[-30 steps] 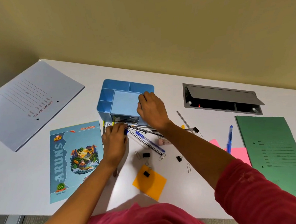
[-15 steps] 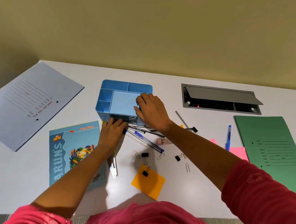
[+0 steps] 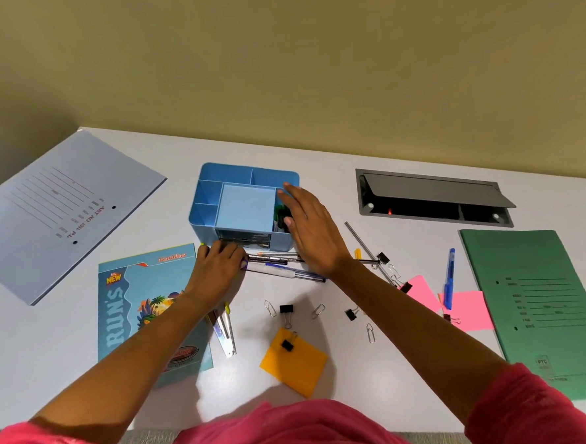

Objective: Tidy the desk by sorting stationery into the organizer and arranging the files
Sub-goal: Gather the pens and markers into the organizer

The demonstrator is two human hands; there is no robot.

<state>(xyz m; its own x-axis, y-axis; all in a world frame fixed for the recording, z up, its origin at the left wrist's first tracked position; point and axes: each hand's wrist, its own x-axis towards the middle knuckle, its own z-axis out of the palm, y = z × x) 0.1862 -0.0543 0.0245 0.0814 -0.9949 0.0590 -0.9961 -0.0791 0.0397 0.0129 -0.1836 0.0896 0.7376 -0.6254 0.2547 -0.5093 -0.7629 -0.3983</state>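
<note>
Desk tidy-up, seen from above: a person in pink sleeves reaches w/ both arms to a blue organizer at frame ctr on a white table. The right hand is spread flat, fingers straight and together, over the organizer's right-hand compartment, where a green marker stands. Whether the palm touches the rim can't be told. The left hand sits at the organizer's near lower edge w/ fingers curled under. They meet the ends of a bunch of pens lying flat just in front of the organizer, but a grip on any pen can't be told.

A lavender file lies askew at upper left; a green file fills the right edge. A teal notebook lies left of ctr, partly under the left forearm, w/ a slim shiny ruler just beside it. Below ctr is an orange sticky note w/ a black binder clip on it. Paper clips and more binder clips are scattered btwn the arms. Right of ctr, pink sticky notes lie near the green file, a blue pen laid btwn them. At upper right is a grey cable hatch, lid raised.
</note>
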